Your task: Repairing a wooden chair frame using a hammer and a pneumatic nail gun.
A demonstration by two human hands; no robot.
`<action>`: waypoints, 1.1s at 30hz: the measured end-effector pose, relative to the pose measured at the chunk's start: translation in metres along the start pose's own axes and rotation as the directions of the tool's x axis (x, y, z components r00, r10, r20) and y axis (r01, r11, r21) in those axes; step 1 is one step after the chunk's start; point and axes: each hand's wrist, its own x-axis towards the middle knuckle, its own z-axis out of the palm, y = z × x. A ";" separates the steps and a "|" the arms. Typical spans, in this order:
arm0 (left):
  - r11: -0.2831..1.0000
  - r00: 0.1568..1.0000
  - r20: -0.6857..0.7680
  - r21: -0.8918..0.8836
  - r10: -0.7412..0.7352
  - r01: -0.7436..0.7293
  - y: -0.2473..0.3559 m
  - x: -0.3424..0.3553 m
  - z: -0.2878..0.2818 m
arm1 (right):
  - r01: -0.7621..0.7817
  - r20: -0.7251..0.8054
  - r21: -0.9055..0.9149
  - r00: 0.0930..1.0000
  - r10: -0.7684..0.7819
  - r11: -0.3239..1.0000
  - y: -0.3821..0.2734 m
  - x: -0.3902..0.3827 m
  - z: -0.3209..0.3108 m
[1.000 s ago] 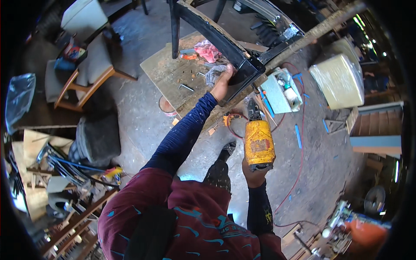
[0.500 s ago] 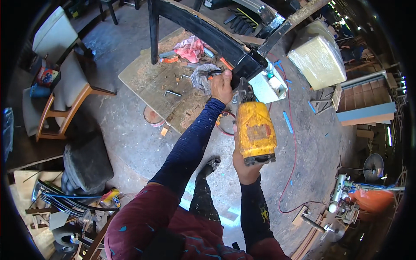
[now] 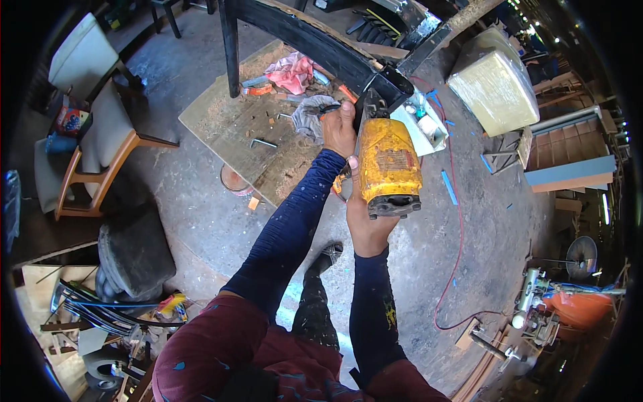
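My right hand (image 3: 368, 224) is wrapped round a worn yellow nail gun (image 3: 391, 161), mostly hidden beneath its body. Its dark nose points away from me, against the end of a black furniture frame (image 3: 315, 45). Just left of the nose, my left hand (image 3: 340, 130) is closed, thumb up, on a dark flap of material (image 3: 360, 107) at that end. What else its fingers may hold is hidden. A grey rag (image 3: 308, 119) lies beside the left hand, with something black and orange next to it.
Under the frame is a wooden board (image 3: 224, 127) with sawdust, a pink cloth (image 3: 292, 72) and a hex key (image 3: 263, 143). A white box (image 3: 432, 130) stands right of the frame. A red hose (image 3: 461, 234) crosses the floor. Chairs (image 3: 110, 137) stand left, a wrapped cushion block (image 3: 495, 84) right.
My right hand has brought the nail gun forward and slightly left, its nose now up at the frame's end. The left hand has shifted slightly forward and left, still beside that end.
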 end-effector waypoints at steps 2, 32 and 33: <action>1.000 1.000 -0.012 -0.017 -0.007 0.007 -0.017 0.007 -0.005 | 0.043 0.054 -0.089 0.998 -0.039 0.995 0.001 -0.003 0.003; 0.980 0.990 -0.013 0.143 0.139 -0.136 -0.008 0.005 -0.004 | -0.182 0.091 -0.026 0.979 0.184 0.983 -0.011 0.005 0.004; 0.981 0.988 -0.018 0.121 0.154 -0.150 -0.009 0.008 -0.004 | -0.164 0.104 -0.059 0.980 0.169 0.985 -0.013 0.007 0.003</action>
